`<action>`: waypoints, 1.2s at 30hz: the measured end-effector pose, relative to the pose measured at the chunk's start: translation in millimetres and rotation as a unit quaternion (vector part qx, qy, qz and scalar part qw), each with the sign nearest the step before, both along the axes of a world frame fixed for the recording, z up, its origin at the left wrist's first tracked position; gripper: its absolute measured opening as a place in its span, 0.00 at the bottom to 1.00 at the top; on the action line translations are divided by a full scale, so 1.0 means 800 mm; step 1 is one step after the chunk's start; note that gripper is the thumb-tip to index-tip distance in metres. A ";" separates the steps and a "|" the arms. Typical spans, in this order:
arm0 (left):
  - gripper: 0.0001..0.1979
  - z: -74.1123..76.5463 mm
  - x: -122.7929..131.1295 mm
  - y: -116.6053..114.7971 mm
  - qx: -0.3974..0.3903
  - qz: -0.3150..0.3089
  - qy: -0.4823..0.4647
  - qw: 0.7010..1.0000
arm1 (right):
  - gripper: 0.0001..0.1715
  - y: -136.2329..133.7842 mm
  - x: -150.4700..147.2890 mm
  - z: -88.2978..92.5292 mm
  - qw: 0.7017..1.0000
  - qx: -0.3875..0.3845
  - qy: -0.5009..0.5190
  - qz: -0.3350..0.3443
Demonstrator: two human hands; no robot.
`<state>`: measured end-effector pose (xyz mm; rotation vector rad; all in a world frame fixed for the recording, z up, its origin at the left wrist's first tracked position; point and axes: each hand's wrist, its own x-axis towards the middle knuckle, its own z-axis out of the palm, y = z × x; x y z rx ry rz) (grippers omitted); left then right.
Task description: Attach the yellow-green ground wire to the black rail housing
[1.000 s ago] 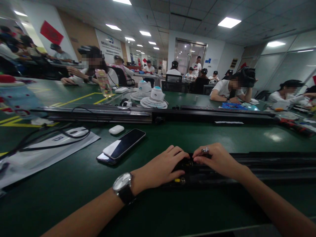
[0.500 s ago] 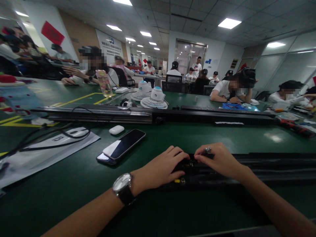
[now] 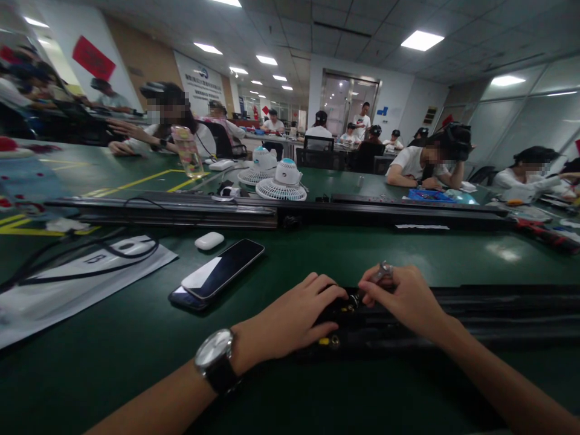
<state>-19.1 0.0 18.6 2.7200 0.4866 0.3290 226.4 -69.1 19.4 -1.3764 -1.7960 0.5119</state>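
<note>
Fingertip work at rail end, by my judgement. Left hand (image 3: 290, 317) grip is curled over the black rail (image 3: 498, 311), pressing it to the bench (image 3: 136, 362). Right hand (image 3: 405, 299) grip is pinched on a small metal part (image 3: 352, 299) between both grips. Next move calls for steady, fine pressure.

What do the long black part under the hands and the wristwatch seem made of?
The long black part: matt plastic or painted metal, by its dull sheen; unclear which. The wristwatch: shiny metal case, bright at the rim; dark strap, maybe leather.
</note>
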 end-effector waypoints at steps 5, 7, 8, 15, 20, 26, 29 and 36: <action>0.22 0.004 0.000 -0.001 -0.016 0.005 0.018 1.000 | 0.05 0.000 0.005 0.002 1.000 -0.023 0.007 0.007; 0.22 0.004 -0.001 -0.001 -0.018 0.005 0.017 1.000 | 0.05 0.000 0.006 0.003 0.999 -0.015 -0.027 0.019; 0.22 0.005 -0.001 -0.001 -0.018 0.006 0.016 1.000 | 0.05 0.000 0.007 0.003 0.999 -0.010 -0.046 0.026; 0.22 0.003 -0.001 -0.001 -0.022 0.007 0.012 1.000 | 0.05 -0.001 0.007 0.003 0.993 0.007 -0.106 0.046; 0.23 0.003 -0.002 -0.001 -0.017 0.005 0.004 1.000 | 0.04 -0.002 0.005 0.005 0.993 0.012 -0.106 0.051; 0.23 0.003 -0.002 -0.001 -0.016 0.006 0.010 1.000 | 0.04 -0.003 0.003 0.004 0.991 0.013 -0.124 0.056; 0.22 0.004 -0.002 -0.001 -0.014 0.006 0.011 1.000 | 0.04 -0.002 0.005 0.005 0.987 0.025 -0.143 0.074; 0.22 0.001 -0.003 0.001 -0.009 0.000 0.000 1.000 | 0.06 -0.003 0.017 0.011 0.978 0.061 -0.158 0.121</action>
